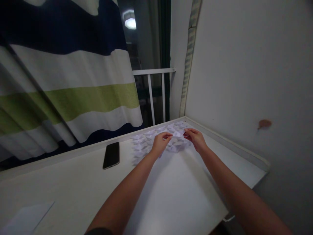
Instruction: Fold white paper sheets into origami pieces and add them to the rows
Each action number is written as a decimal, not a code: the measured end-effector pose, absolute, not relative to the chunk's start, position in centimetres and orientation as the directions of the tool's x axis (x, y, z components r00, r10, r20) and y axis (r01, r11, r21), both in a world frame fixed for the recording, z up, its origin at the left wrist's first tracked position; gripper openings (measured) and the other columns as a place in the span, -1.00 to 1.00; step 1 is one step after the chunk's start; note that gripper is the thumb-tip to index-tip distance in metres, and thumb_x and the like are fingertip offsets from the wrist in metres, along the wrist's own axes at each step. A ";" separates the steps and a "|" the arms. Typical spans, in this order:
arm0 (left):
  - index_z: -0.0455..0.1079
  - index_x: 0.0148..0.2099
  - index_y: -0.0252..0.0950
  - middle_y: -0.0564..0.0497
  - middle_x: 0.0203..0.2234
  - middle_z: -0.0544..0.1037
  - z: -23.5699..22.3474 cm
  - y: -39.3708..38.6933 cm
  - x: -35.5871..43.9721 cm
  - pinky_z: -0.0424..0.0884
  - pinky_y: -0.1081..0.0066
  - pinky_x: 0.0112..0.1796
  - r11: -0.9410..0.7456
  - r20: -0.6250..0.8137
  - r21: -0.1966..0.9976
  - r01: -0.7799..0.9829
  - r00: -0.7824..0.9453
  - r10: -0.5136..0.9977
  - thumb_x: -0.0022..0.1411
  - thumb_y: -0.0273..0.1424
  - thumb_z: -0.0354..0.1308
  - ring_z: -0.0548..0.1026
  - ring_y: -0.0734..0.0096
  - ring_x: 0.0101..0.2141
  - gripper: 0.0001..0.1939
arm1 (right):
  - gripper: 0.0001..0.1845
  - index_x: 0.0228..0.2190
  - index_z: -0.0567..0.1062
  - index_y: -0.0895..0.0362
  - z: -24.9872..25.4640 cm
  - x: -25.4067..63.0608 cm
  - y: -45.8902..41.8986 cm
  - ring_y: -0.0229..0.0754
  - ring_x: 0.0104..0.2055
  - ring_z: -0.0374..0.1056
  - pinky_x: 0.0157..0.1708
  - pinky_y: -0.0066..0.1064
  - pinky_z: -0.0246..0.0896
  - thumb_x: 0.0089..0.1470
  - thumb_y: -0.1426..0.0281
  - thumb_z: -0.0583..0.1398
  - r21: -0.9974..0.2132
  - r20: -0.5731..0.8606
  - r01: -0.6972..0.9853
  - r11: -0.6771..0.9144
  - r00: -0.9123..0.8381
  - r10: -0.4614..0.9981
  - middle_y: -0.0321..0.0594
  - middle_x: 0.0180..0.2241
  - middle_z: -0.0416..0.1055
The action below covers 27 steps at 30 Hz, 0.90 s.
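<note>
Both hands meet over the far part of the white table, near its corner. My left hand pinches the left end of a small folded paper, white with a faint lilac tint. At its other end is my right hand, thumb and fingers closed on the edge. The piece looks boat-shaped, though its exact form is blurred. Rows of similar folded paper pieces stand on the table behind, below and to the left of my hands. My forearms and hands hide some of them.
A black phone lies left of the paper rows. White paper sheets rest at the table's near left. A low raised rim runs along the table's back and right. Beyond are a striped curtain, a white railing and a wall.
</note>
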<state>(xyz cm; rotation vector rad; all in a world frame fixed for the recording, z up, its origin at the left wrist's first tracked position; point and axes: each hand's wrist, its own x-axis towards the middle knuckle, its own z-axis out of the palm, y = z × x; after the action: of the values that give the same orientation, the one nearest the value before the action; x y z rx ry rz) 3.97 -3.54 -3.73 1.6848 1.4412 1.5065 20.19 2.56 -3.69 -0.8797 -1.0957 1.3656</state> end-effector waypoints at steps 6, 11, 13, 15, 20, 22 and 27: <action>0.46 -0.35 -0.32 -0.02 -0.40 0.53 -4.4 1.4 7.1 0.34 0.42 -0.25 -0.374 0.463 0.710 0.596 0.004 0.886 0.02 -0.51 0.07 0.45 0.43 -0.36 -0.85 | -0.95 -0.57 0.45 0.16 -4.5 24.1 6.4 -0.32 -0.49 0.36 -0.47 -0.52 0.28 -0.20 0.42 0.21 -0.978 0.047 -0.205 0.041 -0.021 0.999 -0.27 -0.56 0.43; 0.45 -0.27 -0.31 -0.04 -0.32 0.53 -4.8 4.8 9.3 0.31 0.40 -0.18 -0.365 0.440 0.562 0.742 0.105 0.892 0.07 -0.46 0.03 0.43 0.39 -0.27 -0.80 | -0.96 -0.57 0.44 0.16 -5.3 26.0 9.5 -0.31 -0.52 0.36 -0.50 -0.51 0.28 -0.16 0.45 0.17 -0.994 0.028 -0.107 0.036 0.068 0.997 -0.25 -0.56 0.44; 0.45 -0.24 -0.34 -0.06 -0.28 0.52 -5.0 6.0 10.0 0.28 0.39 -0.14 -0.372 0.435 0.494 0.786 0.147 0.888 0.09 -0.47 0.00 0.42 0.36 -0.23 -0.77 | -0.94 -0.59 0.43 0.17 -5.6 26.4 10.5 -0.32 -0.55 0.35 -0.52 -0.51 0.27 -0.15 0.47 0.16 -0.996 0.008 -0.089 0.017 0.098 0.995 -0.25 -0.59 0.42; 0.44 -0.20 -0.35 -0.08 -0.25 0.51 -5.3 7.1 10.6 0.25 0.38 -0.10 -0.375 0.424 0.432 0.821 0.182 0.887 0.09 -0.48 -0.03 0.41 0.34 -0.18 -0.73 | -0.92 -0.60 0.41 0.18 -6.0 26.5 11.5 -0.34 -0.58 0.33 -0.55 -0.53 0.26 -0.14 0.50 0.14 -0.996 -0.020 -0.084 -0.010 0.125 0.992 -0.25 -0.62 0.40; 0.41 -0.13 -0.35 -0.10 -0.19 0.49 -5.9 8.8 11.6 0.23 0.37 -0.08 -0.367 0.362 0.304 0.879 0.249 0.898 0.08 -0.52 -0.08 0.37 0.31 -0.13 -0.66 | -0.86 -0.67 0.37 0.20 -7.5 26.9 14.0 -0.35 -0.67 0.27 -0.62 -0.52 0.24 -0.15 0.54 0.14 -0.998 -0.046 -0.049 -0.038 0.175 0.983 -0.28 -0.71 0.34; 0.40 -0.11 -0.32 -0.10 -0.19 0.48 -6.0 9.0 11.8 0.24 0.36 -0.09 -0.363 0.335 0.270 0.892 0.266 0.904 0.07 -0.54 -0.09 0.36 0.30 -0.13 -0.64 | -0.85 -0.69 0.36 0.20 -8.2 27.1 15.0 -0.35 -0.71 0.24 -0.63 -0.50 0.24 -0.18 0.56 0.14 -0.999 -0.050 -0.012 -0.049 0.210 0.976 -0.29 -0.74 0.32; 0.40 -0.09 -0.30 -0.12 -0.18 0.47 -6.4 9.3 12.1 0.26 0.32 -0.12 -0.360 0.290 0.230 0.904 0.289 0.912 0.07 -0.55 -0.10 0.34 0.25 -0.13 -0.62 | -0.87 -0.69 0.37 0.19 -9.4 27.2 16.4 -0.32 -0.70 0.26 -0.64 -0.50 0.23 -0.20 0.55 0.16 -0.998 -0.002 0.065 -0.017 0.221 0.975 -0.30 -0.76 0.31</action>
<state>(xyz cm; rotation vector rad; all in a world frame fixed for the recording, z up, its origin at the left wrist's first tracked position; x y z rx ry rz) 12.08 9.34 -6.38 2.5050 1.7653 0.5871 27.20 16.43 -9.43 -1.3612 -1.0854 1.0178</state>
